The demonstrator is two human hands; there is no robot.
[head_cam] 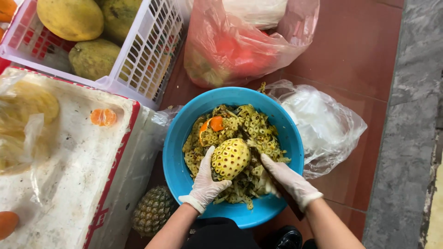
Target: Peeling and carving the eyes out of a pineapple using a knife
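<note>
Red tile floor (350, 50), grey stone curb (406, 138); left hand (205, 182) gripping peeled pineapple (230, 158), right hand (286, 180) clasping knife (288, 198).

A pink plastic bag (240, 44) sits at the top centre, bulging, with red and green contents showing through. A clear crumpled bag (323, 124) lies right of the blue bowl (184, 133). On the left stands a white foam box (87, 170) with red-printed edges; clear bags (23, 120) lie on its lid.
</note>
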